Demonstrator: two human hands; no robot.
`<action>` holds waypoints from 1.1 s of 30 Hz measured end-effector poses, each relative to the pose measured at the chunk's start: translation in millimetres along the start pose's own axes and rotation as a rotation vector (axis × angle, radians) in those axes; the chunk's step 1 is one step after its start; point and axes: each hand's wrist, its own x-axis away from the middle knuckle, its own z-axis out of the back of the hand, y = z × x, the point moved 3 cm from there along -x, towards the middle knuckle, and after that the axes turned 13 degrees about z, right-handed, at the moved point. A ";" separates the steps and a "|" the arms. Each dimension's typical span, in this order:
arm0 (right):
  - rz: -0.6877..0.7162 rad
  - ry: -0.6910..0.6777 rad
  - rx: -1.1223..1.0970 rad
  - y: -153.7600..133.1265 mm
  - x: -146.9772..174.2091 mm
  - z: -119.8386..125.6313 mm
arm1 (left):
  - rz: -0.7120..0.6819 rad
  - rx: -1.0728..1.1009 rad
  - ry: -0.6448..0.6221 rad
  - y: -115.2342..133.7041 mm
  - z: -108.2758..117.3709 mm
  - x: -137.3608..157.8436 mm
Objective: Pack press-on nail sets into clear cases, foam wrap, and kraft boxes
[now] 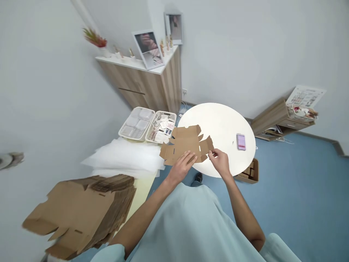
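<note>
- Left hand (181, 167): palm down, fingers extended over near edge of the cardboard sheet (187, 142), not visibly curled round it. Probably steadies the sheet.
- Right hand (219, 160): thumb and fingertips pinched on the sheet's right-hand flap. Likely held there for control of the flap while the left hand keeps the body from shifting.
- Sheet: unfolded, mostly just beyond left hand, overhanging the round table (218, 116). Can't tell if it rests on the tabletop or is held above it.
- Purple item (241, 142): on table, beyond and right of right hand, apart from sheet; seems parked out of the way.
- Cardboard stack (79, 211): left of left hand, nearer the body; probably there for easy reach.
- White sheets (125, 156): left of left hand, beyond the stack.
</note>
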 end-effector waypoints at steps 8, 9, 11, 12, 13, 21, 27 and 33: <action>-0.374 -0.073 -0.237 179.2 1.7 16.8 | -0.099 -0.017 -0.351 18.7 -147.0 -73.9; -0.392 -0.084 -0.235 196.6 4.0 16.5 | -0.095 -0.022 -0.392 20.8 -163.6 -78.2; -0.421 -0.120 -0.201 226.7 9.6 15.2 | -0.078 -0.017 -0.464 24.4 -194.5 -83.5; -0.438 -0.150 -0.176 239.5 12.7 13.7 | -0.067 -0.007 -0.494 25.8 -208.6 -84.7; -0.457 -0.181 -0.152 250.9 16.1 11.9 | -0.055 0.005 -0.523 26.8 -221.7 -85.1; -0.651 -0.323 -0.046 301.5 39.4 -5.0 | 0.061 -0.180 -0.832 11.6 -282.1 -78.4; -0.635 -0.303 0.131 304.1 21.7 6.8 | 0.315 -0.258 -0.903 -31.7 -268.3 -77.4; -0.383 -0.402 0.198 274.1 -41.8 -8.7 | 0.445 -0.129 -0.862 -53.6 -257.2 -68.9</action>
